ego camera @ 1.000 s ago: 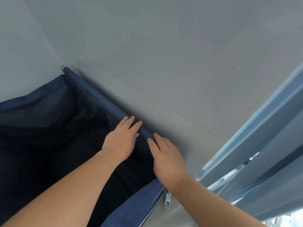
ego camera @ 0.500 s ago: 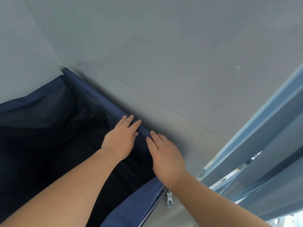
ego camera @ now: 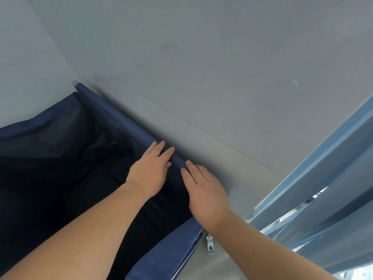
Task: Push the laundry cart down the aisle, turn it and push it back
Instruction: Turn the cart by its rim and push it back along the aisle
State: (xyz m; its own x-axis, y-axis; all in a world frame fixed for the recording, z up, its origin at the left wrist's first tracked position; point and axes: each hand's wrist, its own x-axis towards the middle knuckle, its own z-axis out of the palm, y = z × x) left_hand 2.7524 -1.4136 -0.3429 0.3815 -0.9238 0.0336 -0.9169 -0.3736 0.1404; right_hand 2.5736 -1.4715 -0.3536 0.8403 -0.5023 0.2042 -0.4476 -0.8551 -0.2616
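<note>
The laundry cart's navy fabric bag point(ego camera: 60, 168) fills the lower left, dark inside. Its padded blue rim bar point(ego camera: 121, 120) runs diagonally from a far corner at the upper left down to the near corner. My left hand point(ego camera: 150, 172) lies over that bar, fingers across the top and thumb tucked against its inner side. Just to the right, my right hand point(ego camera: 205, 193) rests flat on the same rim with straight fingers, fingertips touching the bar. Both forearms reach in from the bottom edge.
Grey floor point(ego camera: 222, 77) lies beyond the rim. A paler grey surface point(ego camera: 24, 57) meets it at the cart's far corner. Blue metal rack beams point(ego camera: 323, 188) slant up the right side, close to the cart. A metal castor point(ego camera: 210, 243) shows under the near corner.
My right hand has slid slightly up the rim toward the left hand. The cart and the rack have barely shifted in view.
</note>
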